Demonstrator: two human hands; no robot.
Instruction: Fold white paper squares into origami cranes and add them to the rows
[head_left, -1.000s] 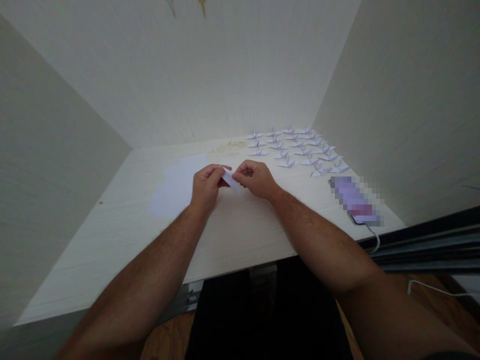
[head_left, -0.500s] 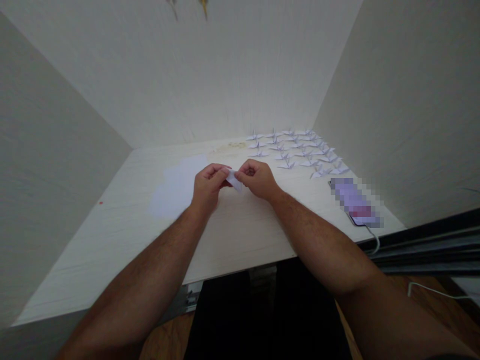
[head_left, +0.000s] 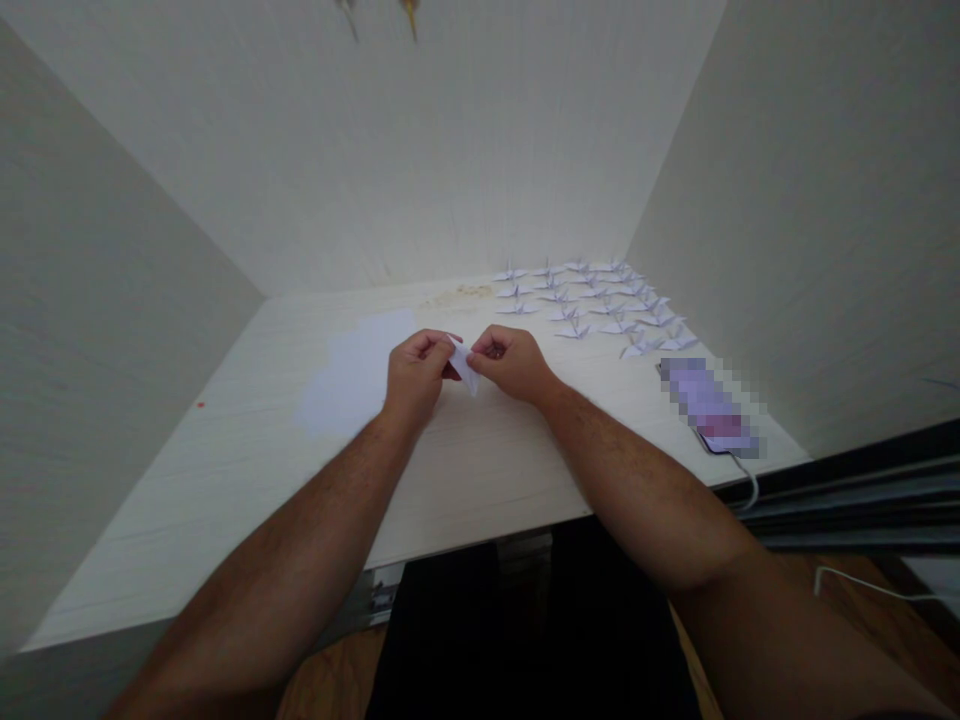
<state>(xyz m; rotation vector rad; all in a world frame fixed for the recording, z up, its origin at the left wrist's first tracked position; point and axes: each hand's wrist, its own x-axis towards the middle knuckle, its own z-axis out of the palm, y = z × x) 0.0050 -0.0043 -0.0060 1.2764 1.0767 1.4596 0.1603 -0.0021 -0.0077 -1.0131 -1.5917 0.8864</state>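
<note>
And here the left hand [head_left: 415, 372] pinches the folded white paper [head_left: 466, 368] over the tabletop [head_left: 487, 460], right hand [head_left: 519, 362] nipping its other edge; matching edges before pressing the crease should keep it crisp. White sheets [head_left: 352, 370] lie beside the left hand, paper cranes [head_left: 616, 326] and a phone [head_left: 709, 402] off right, nothing blocking the fingers.

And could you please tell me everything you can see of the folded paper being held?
The folded paper is small, plain and white, narrowing to a point at its lower end. It is held tilted, seemingly above the table, its upper left part in the left grip and its right edge pinched by the right grip. Part is hidden, so its full shape is unclear.
</note>
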